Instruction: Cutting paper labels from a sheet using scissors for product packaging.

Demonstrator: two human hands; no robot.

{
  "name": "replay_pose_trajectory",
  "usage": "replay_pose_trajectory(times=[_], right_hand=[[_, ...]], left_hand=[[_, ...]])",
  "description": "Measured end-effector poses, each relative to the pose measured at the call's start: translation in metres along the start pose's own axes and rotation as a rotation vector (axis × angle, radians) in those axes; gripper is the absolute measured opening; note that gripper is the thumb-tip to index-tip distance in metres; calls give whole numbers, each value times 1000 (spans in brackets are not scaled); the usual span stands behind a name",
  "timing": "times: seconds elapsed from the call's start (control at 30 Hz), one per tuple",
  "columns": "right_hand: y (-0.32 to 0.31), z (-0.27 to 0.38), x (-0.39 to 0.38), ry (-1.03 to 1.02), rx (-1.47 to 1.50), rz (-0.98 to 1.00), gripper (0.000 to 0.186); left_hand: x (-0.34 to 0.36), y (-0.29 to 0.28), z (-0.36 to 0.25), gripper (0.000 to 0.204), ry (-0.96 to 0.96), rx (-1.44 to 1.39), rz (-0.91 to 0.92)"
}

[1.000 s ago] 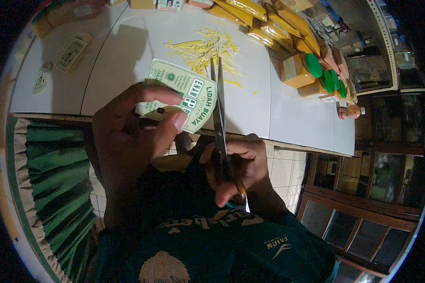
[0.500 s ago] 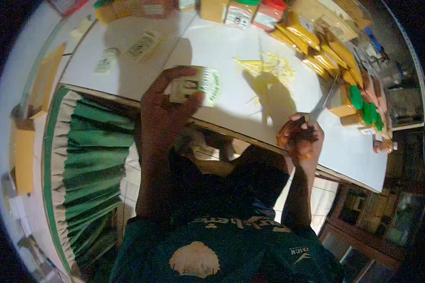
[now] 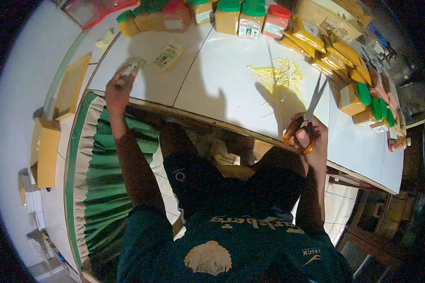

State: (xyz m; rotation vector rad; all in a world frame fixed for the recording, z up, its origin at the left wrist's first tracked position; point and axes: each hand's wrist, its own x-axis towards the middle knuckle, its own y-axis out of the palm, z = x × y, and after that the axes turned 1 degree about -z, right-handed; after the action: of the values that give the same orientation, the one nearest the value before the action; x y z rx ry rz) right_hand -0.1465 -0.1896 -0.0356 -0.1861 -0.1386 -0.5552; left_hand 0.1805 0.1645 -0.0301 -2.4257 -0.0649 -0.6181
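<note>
At the left of the white table, my left hand (image 3: 120, 88) has its fingertips closed on a small printed paper label (image 3: 136, 63), over the place where a loose label lay. Its fingers partly hide the label. A little to the right lies a flat pile of similar labels (image 3: 167, 56). Close to the table's front edge, my right hand (image 3: 317, 135) grips scissors (image 3: 316, 101) by their orange handles. The blades point away from me and stand slightly apart. Thin yellowish paper strips (image 3: 283, 78) are heaped beyond the scissors.
Jars with green and red lids (image 3: 227, 18) line the far edge. Filled yellow packets (image 3: 311, 35) are piled at the far right, with more green-lidded jars (image 3: 355, 98) nearer. A small bottle (image 3: 398, 144) stands at the right edge. A green curtain (image 3: 113, 174) hangs below the table.
My left hand has moved left with the label, from above the table's middle to the loose label at the left. The scissors stay in my right hand, their blades now slightly apart.
</note>
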Motion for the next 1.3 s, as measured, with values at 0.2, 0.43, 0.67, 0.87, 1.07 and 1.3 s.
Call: replay_pose_trajectory(times=[0.2, 0.43, 0.67, 0.87, 1.07, 1.3], right_hand=[[2, 10, -3, 33, 23, 7, 61], [-1, 20, -4, 106, -7, 113, 41], [23, 35, -5, -77, 117, 235, 37], [12, 31, -8, 25, 16, 98, 38], [2, 24, -10, -2, -26, 50, 34], [5, 25, -8, -15, 25, 52, 31]], left_hand=[[8, -9, 19, 42, 81, 5, 38], [102, 10, 42, 80, 16, 218, 515], [179, -114, 158, 77, 13, 354, 1135], [143, 10, 70, 55, 41, 478, 747], [110, 24, 38, 64, 264, 309, 605], [114, 12, 58, 48, 133, 15, 609]])
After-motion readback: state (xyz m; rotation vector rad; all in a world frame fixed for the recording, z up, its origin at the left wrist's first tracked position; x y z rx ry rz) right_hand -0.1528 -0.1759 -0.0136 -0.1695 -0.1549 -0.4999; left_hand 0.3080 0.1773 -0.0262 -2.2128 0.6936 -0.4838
